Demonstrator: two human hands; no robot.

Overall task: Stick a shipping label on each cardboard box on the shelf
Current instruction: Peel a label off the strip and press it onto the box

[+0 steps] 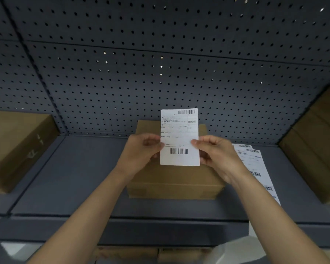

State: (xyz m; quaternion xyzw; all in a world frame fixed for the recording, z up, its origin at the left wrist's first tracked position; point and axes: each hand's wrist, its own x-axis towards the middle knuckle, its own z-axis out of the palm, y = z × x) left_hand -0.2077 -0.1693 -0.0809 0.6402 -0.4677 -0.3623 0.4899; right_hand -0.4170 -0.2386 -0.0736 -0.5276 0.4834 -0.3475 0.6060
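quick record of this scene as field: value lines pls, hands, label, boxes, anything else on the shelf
left hand: pinches left edge of white printed shipping label
right hand: pinches the label's right edge
label: held over middle brown cardboard box, print facing camera
other boxes: left brown cardboard box; right brown cardboard box
spares: stack of white spare labels lying right of middle box
surface: grey metal shelf
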